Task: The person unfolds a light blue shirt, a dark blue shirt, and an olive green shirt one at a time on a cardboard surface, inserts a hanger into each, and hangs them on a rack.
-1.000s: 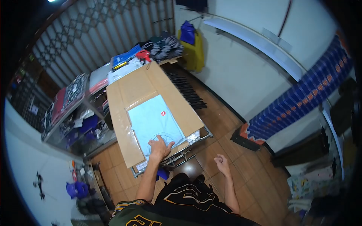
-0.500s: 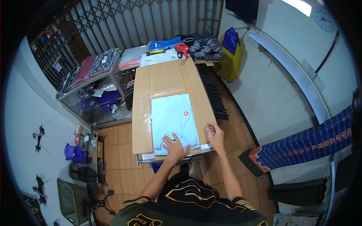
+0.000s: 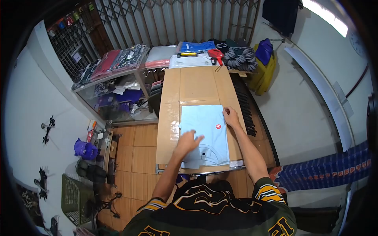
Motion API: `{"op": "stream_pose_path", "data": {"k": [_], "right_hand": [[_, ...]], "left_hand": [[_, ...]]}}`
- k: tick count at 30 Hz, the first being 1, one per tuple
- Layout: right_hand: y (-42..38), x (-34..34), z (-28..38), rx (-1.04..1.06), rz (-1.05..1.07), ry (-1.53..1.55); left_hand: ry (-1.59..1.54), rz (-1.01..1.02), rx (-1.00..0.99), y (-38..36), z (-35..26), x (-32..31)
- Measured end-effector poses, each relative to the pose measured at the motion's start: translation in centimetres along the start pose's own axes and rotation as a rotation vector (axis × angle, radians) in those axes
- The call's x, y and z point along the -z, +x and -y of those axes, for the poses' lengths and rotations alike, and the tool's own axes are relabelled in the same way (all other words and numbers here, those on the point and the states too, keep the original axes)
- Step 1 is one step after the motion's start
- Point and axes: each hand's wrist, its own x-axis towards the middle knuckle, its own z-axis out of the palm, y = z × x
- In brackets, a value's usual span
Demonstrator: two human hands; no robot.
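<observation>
A light blue folded T-shirt (image 3: 202, 118) lies flat on a brown cardboard sheet (image 3: 199, 84), its round collar toward me and a small red round sticker (image 3: 218, 126) near its right side. My left hand (image 3: 188, 143) is over the shirt's left half, above the collar, with thumb and fingers apart and a little blurred. At the far right corner of the shirt, my right hand (image 3: 231, 117) has its fingers closed on the edge of the fabric.
Beyond the cardboard lie a red tag gun (image 3: 215, 56), a yellow-and-black tool (image 3: 187, 54) and a blue packet (image 3: 197, 46). A glass display case (image 3: 118, 98) with packed clothes stands left. Dark hangers (image 3: 245, 106) line the right side.
My right hand has moved from the cardboard's near right side up to the shirt's far right corner. My left hand has shifted off the collar, farther up the shirt. The view has turned.
</observation>
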Motion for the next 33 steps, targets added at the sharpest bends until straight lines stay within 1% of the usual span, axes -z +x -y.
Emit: {"op": "stream_pose_path", "data": {"k": [2, 4, 7, 9, 13, 16, 19, 22, 25, 28, 31, 33], "right_hand": [[1.5, -0.7, -0.3, -0.034, 0.007, -0.068], [2.2, -0.9, 0.8, -0.070, 0.013, -0.130], [3.1, -1.1, 2.6, -0.113, 0.007, -0.240], [3.3, -1.3, 2.8, -0.159, 0.022, -0.292], [4.1, -2.2, 1.3, -0.113, 0.010, -0.310], [4.4, -3.0, 0.1, -0.073, -0.068, -0.274], [3.8, -1.9, 0.1, -0.172, -0.079, -0.179], [3.6, -1.9, 0.4, -0.189, -0.111, -0.173], [3.5, -1.9, 0.6, -0.196, -0.120, -0.177], [3.5, -1.7, 0.1, -0.180, -0.112, -0.129], [4.1, -2.0, -1.8, -0.088, -0.149, -0.048], [3.9, -1.6, -1.2, -0.088, -0.159, -0.053]], "left_hand": [[-0.163, -0.250, -0.054, 5.3, 3.8, -0.3], [-0.129, -0.467, -0.159, 10.1, 6.5, -0.4], [-0.111, -0.632, -0.145, 16.0, 9.3, -1.1], [-0.044, -0.621, -0.037, 17.4, 9.9, -1.5], [0.057, -0.601, 0.123, 18.0, 9.3, -1.7], [0.050, -0.626, 0.121, 17.7, 9.1, -1.4], [0.016, -0.706, 0.126, 17.5, 8.9, -1.6], [-0.012, -0.748, 0.122, 17.6, 8.6, -1.8], [0.033, -0.709, 0.138, 17.5, 8.5, -1.7], [-0.001, -0.597, 0.118, 17.5, 9.0, -1.1], [0.072, -0.814, -0.096, 14.3, 7.3, -3.0], [0.057, -0.716, -0.221, 9.6, 4.8, -4.8]]}}
